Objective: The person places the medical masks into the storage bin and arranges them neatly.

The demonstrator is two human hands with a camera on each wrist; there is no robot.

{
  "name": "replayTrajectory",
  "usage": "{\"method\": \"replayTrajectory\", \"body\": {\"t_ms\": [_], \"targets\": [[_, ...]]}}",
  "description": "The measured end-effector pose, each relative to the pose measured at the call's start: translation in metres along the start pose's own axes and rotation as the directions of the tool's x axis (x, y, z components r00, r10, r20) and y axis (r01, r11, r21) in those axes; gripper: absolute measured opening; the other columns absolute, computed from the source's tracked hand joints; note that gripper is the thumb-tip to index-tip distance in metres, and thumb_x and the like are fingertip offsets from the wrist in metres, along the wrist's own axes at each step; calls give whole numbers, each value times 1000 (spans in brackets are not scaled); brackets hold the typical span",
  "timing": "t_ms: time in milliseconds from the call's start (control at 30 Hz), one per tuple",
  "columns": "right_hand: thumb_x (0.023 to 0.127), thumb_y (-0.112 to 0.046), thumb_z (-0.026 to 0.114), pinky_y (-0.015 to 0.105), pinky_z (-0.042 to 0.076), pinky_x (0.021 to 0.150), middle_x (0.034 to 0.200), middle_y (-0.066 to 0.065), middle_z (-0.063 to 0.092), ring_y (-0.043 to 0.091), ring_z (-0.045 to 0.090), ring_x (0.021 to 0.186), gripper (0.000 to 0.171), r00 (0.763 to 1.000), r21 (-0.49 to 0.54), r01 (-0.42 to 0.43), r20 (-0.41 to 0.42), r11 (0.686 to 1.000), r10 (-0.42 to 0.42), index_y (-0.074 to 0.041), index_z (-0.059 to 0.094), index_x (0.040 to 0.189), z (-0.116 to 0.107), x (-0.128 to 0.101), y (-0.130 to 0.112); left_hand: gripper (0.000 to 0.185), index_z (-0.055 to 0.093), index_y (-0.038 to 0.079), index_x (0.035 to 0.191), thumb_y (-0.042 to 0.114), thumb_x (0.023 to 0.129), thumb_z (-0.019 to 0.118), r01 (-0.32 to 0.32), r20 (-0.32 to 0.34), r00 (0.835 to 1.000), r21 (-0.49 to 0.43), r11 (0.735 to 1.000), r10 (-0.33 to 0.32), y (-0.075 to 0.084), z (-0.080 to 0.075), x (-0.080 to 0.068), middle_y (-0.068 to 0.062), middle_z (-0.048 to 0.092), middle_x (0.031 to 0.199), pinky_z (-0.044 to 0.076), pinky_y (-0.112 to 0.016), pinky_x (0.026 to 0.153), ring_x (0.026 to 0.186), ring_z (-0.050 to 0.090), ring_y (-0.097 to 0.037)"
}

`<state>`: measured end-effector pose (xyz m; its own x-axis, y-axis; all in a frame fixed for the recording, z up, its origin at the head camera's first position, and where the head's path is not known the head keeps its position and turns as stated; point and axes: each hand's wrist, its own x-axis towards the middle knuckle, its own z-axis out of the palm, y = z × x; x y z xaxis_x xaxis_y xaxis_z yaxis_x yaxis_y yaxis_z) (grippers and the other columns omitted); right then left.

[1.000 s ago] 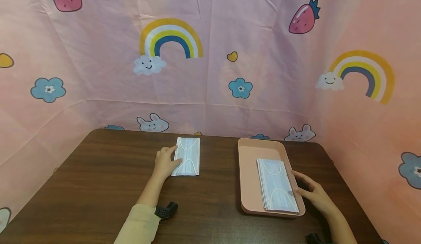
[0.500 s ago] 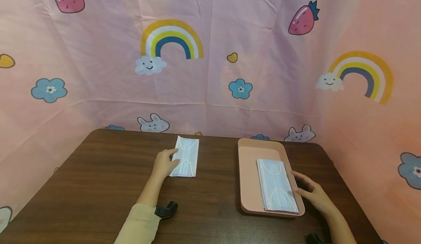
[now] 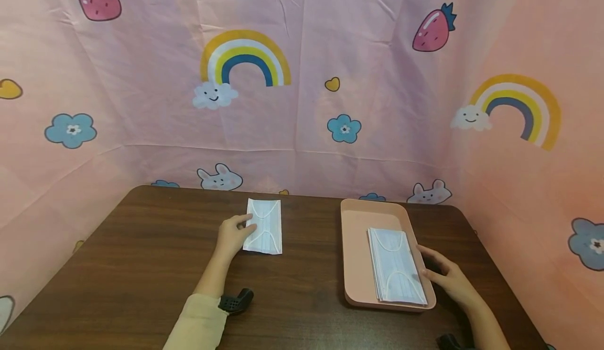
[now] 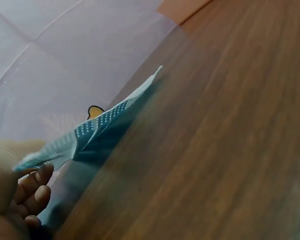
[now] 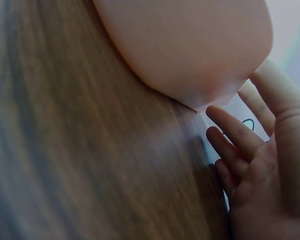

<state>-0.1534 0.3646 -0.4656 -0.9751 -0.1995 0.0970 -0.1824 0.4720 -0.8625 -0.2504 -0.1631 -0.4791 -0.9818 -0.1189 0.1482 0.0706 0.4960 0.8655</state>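
Mask location: single face mask (image 3: 263,226) lies flat on the wooden table (image 3: 141,266), well apart from the pink tray (image 3: 358,245).
Left hand (image 3: 232,234): pinches the mask's near-left edge; the wrist view shows that edge lifted off the wood.
Right hand (image 3: 448,279): fingers straight, resting against the tray's right rim, holding nothing.
Tray contents: stack of masks (image 3: 395,272), squared up.
Handling: judged very light, soft and floppy; likely to sag or slide. Best taken at an edge or corner, not by the ear loops.

Single mask (image 3: 263,226) left of tray (image 3: 356,250)
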Motion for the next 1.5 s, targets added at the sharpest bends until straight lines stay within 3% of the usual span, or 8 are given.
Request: {"method": "replayTrajectory", "body": {"t_ms": [133,233,333,500,633,767,1133,1500], "targets": [[94,-12,61,17,36,91,141,21,42,-5,39,117,52,1000,-2,-6,-2,1000,6,-4,43,142,-1,0,0,34,66,0,118,15,87,70,43,-20,999,-132,990,-46,1,-2,-2,-1,43,63,33,-22,45,49,34,-10],[94,-13,61,17,35,91,141,21,42,-5,38,117,52,1000,-1,-10,-1,1000,10,-5,43,142,-1,0,0,35,66,1,120,16,88,70,82,-26,996,-218,973,-90,2,-3,-4,-6,56,66,44,-27,58,57,49,-14],[94,-13,61,16,35,91,141,20,42,-5,38,117,52,1000,-5,-11,1,1000,11,-5,43,142,-2,1,0,37,64,4,123,18,89,70,130,-20,990,-279,951,-141,3,-4,-6,-14,66,103,45,-42,89,96,60,-25],[94,-13,61,35,36,98,141,20,42,-4,38,117,52,1000,-10,-12,0,1000,12,-5,44,142,-2,2,0,39,62,7,127,19,90,68,170,-2,983,-372,912,-185,7,-3,-11,-14,46,140,20,-55,109,137,27,-34],[93,-13,62,42,34,99,140,20,43,-4,38,117,52,1000,-12,-10,-5,1000,10,-4,44,142,0,3,-1,40,61,7,128,14,89,69,191,9,978,-457,869,-210,12,-1,-13,-13,46,136,31,-52,103,131,32,-31],[94,-14,62,24,35,96,140,20,43,-5,38,116,52,1000,-21,-15,-6,1000,15,-5,44,142,1,2,0,41,60,7,128,8,88,68,214,21,971,-507,835,-237,17,3,-16,-10,49,126,46,-39,84,117,40,-25],[93,-11,62,16,36,90,139,22,43,-6,40,115,52,1000,-19,-2,-12,1000,2,-3,44,141,-2,-5,-5,40,60,5,125,-2,87,66,193,70,979,-635,748,-193,42,34,-27,-8,49,116,49,-23,63,88,55,-18],[94,-12,62,17,37,89,140,22,43,-7,39,114,52,1000,-24,-4,-2,1000,4,-3,43,142,0,-4,-3,40,60,1,125,-5,85,66,145,97,989,-695,704,-108,72,64,-40,-17,43,129,27,-50,107,129,29,-32]]}}
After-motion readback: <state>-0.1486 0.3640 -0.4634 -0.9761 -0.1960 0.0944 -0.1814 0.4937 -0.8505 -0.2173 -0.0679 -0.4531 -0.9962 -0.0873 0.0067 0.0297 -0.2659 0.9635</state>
